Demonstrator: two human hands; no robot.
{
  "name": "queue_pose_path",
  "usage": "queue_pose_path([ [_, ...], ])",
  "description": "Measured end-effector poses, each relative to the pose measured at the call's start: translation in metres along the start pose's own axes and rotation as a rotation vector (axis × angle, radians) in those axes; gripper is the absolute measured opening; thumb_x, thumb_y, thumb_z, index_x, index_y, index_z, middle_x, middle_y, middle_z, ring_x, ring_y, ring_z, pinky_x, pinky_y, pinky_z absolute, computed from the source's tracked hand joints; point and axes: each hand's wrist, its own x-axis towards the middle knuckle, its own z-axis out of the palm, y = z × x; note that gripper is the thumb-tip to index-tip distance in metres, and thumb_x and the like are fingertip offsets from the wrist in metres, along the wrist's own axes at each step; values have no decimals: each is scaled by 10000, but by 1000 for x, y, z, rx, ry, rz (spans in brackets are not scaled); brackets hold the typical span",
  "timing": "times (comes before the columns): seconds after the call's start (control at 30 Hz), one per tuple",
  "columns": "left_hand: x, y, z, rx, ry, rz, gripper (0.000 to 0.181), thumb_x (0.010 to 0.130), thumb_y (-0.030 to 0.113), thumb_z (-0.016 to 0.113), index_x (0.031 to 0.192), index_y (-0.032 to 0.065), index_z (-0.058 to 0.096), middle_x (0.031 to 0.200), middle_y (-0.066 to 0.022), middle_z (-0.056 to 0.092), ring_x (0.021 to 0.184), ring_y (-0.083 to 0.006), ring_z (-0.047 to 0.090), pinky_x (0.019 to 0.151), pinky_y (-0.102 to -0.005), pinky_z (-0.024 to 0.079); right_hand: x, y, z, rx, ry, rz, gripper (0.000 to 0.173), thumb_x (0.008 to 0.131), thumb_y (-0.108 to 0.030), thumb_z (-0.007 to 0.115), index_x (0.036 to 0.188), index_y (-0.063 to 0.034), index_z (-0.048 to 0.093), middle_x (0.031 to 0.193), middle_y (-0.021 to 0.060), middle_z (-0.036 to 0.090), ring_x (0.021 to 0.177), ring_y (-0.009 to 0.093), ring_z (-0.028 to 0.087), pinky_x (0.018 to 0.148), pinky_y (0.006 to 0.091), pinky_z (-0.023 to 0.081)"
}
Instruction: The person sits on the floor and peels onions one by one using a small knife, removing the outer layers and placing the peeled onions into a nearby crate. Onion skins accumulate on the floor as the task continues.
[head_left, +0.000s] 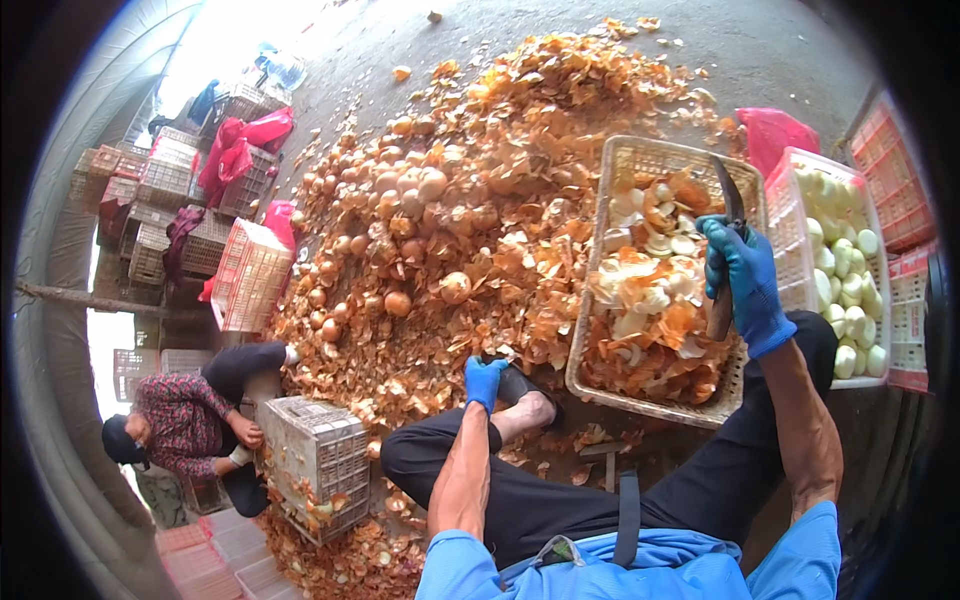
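My right hand (746, 274), in a blue glove, grips a curved knife (729, 191) with a dark blade and a wooden handle. It is above the right side of a pale plastic crate (589, 330) that holds onion skins (637, 360) and cut onion ends (679, 244). My left hand (484, 381), also blue-gloved, is low beside my dark shoe (514, 384), at the near edge of the skin-strewn heap. Whether its fingers touch or hold anything is hidden. Unpeeled onions (455, 287) lie among loose skins beyond it.
On the right stands a white crate (885, 330) of peeled onions (847, 285), with a pink bag (780, 139) behind. To the left a person (180, 420) sits by an upturned-looking crate (315, 465). Stacked crates (169, 172) line the far left.
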Motion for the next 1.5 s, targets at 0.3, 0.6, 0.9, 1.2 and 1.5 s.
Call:
queue_pose_path([
  [0.3, 126, -83, -46, 234, 145, 18, 426, 689, 209, 807, 974, -59, 638, 824, -208, 704, 782, -300, 672, 741, -422, 547, 20, 36, 20, -170, 103, 113, 250, 1004, -202, 612, 1126, 13, 651, 637, -30, 493, 471, 68, 464, 422, 235, 403],
  [0.6, 264, 11, -21, 724, 232, 339, 364, 820, 172, 636, 1101, -54, 591, 1128, -340, 615, 1074, -492, 588, 955, -517, 473, 10, 28, 14, -221, 226, 285, 269, 1032, -208, 552, 1184, 8, 603, 641, -34, 471, 489, 63, 445, 425, 228, 400],
  [0.9, 286, 38, 11, 1089, -30, 11, 974, 606, 335, 866, 1456, 81, 465, 1390, -290, 502, 1266, -439, 540, 1049, -473, 471, 6, 20, 18, -169, 466, 404, 270, 1038, -233, 554, 1194, -16, 587, 675, -51, 422, 487, 53, 403, 405, 221, 370],
  [1.2, 239, -35, -5, 632, 226, -8, 1094, 489, 247, 959, 1420, 28, 429, 1338, -291, 485, 1103, -368, 598, 966, -445, 544, -1, 19, 22, -137, 325, 454, 294, 1035, -239, 547, 1207, -2, 572, 682, -42, 448, 508, 59, 435, 428, 226, 408],
  [1.5, 123, 15, 5, -838, -36, -158, 609, 783, 78, 802, 1311, 150, 508, 1229, -107, 609, 1072, -309, 661, 772, -485, 661, -10, 19, 28, -83, 27, 423, 262, 1012, -197, 561, 1161, 15, 597, 675, -16, 491, 517, 85, 493, 456, 245, 453],
])
